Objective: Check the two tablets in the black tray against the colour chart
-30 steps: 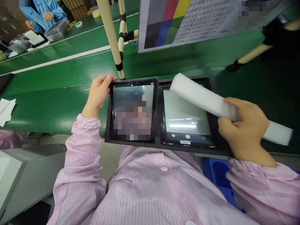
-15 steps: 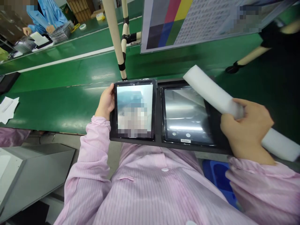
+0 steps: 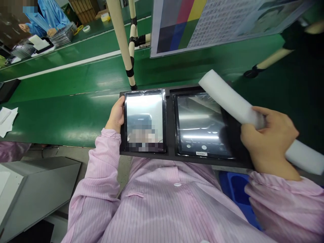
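Note:
My left hand (image 3: 116,114) is closed at the left side of a tablet (image 3: 144,118) with a lit screen showing a camera picture; its fingertips are hidden behind the edge. That tablet lies over the left part of a black tray (image 3: 171,131). To its right, a second tablet (image 3: 199,121) rests in the tray, its screen dark with reflections, round icons and a small white label along the bottom. My right hand (image 3: 272,138) is wrapped around a white foam-like roll (image 3: 227,96), held slanting over the tray's right end. The roll hides the second tablet's upper right corner.
A green bench (image 3: 50,118) stretches behind the tray. A cream pipe frame (image 3: 124,50) and a printed color chart (image 3: 174,27) stand beyond it. White papers (image 3: 8,119) lie at left. A co-worker in blue (image 3: 54,15) works at the far bench. A blue bin (image 3: 238,189) is below right.
The left tablet has shifted slightly left and down and sits squarer to the tray, with its screen picture brighter. My left hand moved with it. My right hand and the roll have barely moved.

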Motion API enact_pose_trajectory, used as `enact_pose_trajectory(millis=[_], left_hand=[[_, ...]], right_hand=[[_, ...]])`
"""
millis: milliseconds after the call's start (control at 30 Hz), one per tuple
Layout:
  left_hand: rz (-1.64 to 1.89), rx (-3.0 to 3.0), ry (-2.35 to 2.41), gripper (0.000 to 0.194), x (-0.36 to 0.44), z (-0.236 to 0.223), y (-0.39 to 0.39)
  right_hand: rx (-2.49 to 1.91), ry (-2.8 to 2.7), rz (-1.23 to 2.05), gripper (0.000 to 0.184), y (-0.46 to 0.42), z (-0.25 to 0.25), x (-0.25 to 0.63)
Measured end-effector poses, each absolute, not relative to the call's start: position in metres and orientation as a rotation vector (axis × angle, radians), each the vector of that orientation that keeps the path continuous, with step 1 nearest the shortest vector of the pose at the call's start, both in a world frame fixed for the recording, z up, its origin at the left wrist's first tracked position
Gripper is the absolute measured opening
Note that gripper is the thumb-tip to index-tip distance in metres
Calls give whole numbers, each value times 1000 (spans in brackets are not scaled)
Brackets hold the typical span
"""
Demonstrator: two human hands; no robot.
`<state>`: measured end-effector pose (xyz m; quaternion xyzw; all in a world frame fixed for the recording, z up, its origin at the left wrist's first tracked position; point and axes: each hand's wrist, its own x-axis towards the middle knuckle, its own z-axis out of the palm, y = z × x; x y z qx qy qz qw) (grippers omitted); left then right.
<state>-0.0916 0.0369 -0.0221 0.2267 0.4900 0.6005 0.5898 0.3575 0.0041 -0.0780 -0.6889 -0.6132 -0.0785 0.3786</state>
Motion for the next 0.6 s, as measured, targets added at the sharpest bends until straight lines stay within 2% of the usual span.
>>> enact_pose_trajectory(millis=[600], left_hand=[[1403,543,1157,25,-91,-20,36]], right_hand=[[-1819,-1535,-191,63,0,-76,358]])
